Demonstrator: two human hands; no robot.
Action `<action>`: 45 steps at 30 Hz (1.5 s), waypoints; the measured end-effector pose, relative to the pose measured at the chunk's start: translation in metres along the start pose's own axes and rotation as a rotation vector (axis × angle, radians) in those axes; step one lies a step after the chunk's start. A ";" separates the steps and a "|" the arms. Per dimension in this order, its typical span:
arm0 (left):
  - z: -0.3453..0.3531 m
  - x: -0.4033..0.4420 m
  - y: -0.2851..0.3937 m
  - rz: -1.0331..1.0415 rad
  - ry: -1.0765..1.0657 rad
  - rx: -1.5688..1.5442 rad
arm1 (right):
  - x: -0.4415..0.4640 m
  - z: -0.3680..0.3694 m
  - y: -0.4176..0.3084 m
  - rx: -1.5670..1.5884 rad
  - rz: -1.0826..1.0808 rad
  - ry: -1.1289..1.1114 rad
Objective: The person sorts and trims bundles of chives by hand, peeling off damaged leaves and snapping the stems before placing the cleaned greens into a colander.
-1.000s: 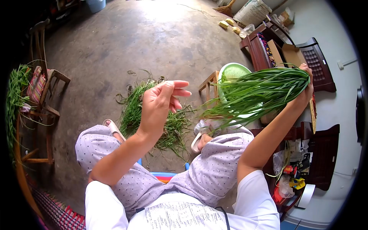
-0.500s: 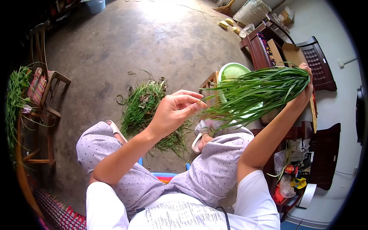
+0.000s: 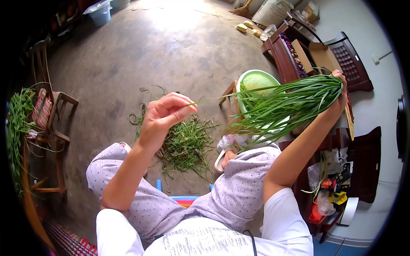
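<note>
My right hand [image 3: 340, 91] is closed round the gathered ends of a bunch of long green leaves [image 3: 294, 100], which fans out to the left. Thumb and fingers of my left hand [image 3: 165, 114] are pinched on a thin green blade [image 3: 198, 102] that points toward the bunch. Below the bunch, partly covered by it, is a light green basin [image 3: 258, 78] with more greens inside, on a wooden stool [image 3: 229, 91]. A heap of loose green stalks and withered bits [image 3: 188, 143] lies on the floor between my feet, partly hidden by my left hand.
A wooden chair [image 3: 54, 100] and a pile of greens [image 3: 19, 136] are at the left. Dark wooden furniture [image 3: 286, 53] with an open cardboard box [image 3: 323, 57] stands at the right. A blue bucket [image 3: 101, 17] is at the top left.
My left hand went to the leaf tips, closed on a blade, and has pulled back leftward with it. My right hand keeps its hold on the bunch. The view has shifted slightly.
</note>
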State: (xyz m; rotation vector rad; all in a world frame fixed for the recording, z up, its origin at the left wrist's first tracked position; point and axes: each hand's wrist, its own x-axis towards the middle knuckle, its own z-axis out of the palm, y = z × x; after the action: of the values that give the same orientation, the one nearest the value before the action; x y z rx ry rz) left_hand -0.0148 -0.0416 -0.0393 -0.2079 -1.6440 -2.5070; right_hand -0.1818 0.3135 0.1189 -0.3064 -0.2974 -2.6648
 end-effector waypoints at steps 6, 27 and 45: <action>-0.022 0.007 0.015 0.189 0.002 0.156 | -0.005 0.004 -0.001 -0.027 -0.020 -0.061; 0.041 0.024 -0.055 -0.321 -0.342 -0.059 | 0.012 -0.023 0.033 -0.056 -0.007 0.004; 0.041 0.019 -0.045 -0.373 -0.280 -0.295 | 0.005 -0.020 0.039 0.010 -0.022 -0.002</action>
State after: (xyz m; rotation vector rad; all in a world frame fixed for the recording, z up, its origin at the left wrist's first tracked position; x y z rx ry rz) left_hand -0.0400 0.0126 -0.0598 -0.3226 -1.5095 -3.1298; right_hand -0.1721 0.2724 0.1069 -0.3049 -0.3165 -2.6838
